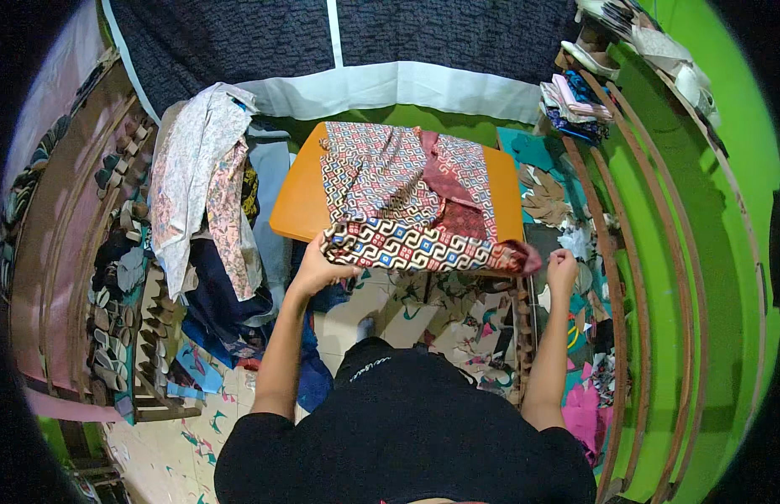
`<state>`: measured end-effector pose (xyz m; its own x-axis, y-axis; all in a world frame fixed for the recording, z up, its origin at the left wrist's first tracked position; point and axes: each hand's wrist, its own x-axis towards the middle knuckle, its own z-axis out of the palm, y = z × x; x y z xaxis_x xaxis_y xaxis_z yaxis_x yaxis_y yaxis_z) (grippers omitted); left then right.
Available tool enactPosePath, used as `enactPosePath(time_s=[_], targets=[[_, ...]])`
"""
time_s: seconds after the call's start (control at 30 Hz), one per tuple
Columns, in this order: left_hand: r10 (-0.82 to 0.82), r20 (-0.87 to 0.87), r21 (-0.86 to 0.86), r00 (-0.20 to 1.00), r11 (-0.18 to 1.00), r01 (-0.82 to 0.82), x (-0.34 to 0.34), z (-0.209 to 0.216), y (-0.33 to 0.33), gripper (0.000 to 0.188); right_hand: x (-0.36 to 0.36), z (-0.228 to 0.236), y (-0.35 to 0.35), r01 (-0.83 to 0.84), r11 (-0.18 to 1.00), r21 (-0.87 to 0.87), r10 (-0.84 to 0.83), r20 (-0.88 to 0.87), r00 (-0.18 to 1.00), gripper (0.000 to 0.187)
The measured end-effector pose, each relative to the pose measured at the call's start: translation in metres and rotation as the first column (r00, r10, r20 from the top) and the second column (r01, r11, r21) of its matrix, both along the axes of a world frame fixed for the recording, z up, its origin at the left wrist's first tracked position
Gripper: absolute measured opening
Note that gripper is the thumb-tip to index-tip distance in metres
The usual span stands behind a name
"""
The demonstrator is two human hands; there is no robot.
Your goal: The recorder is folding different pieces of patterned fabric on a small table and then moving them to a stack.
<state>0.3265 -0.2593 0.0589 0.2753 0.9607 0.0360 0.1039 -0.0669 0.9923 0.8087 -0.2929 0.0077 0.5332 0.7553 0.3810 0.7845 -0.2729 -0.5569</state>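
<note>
from afar, i'm seeing an orange table [294, 197] filling the upper centre, with a patterned cloth [390, 202] lying across it. left of centre, the left hand [321, 269] is pinching the cloth's corner; right of centre, the right hand [562, 273] is curling its fingers nearly closed, hold unclear to me. uneven tugging could be skewing the cloth.

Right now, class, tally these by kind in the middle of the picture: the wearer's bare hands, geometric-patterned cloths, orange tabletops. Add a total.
Bare hands: 2
Geometric-patterned cloth: 1, as far as visible
Orange tabletop: 1
Total: 4
</note>
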Motion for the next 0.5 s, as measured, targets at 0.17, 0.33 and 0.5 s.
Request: enactPosePath(time_s=[0.17, 0.33, 0.5], targets=[[0.286, -0.525, 0.433, 0.802, 0.901, -0.039, -0.014, -0.019, 0.004, 0.033, -0.003, 0.004, 0.017, -0.12, 0.971, 0.205, 0.226, -0.646, 0.729, 0.013], [0.329, -0.555, 0.462, 0.764, 0.886, -0.045, 0.006, -0.021, 0.007, 0.024, -0.061, -0.028, 0.029, -0.543, 0.821, -0.176, 0.359, -0.579, 0.732, 0.027], [0.277, -0.351, 0.339, 0.894, 0.928, -0.154, 0.037, -0.001, 0.011, 0.023, -0.113, -0.107, 0.017, -0.53, 0.141, -0.836, 0.288, -0.478, 0.83, 0.089]])
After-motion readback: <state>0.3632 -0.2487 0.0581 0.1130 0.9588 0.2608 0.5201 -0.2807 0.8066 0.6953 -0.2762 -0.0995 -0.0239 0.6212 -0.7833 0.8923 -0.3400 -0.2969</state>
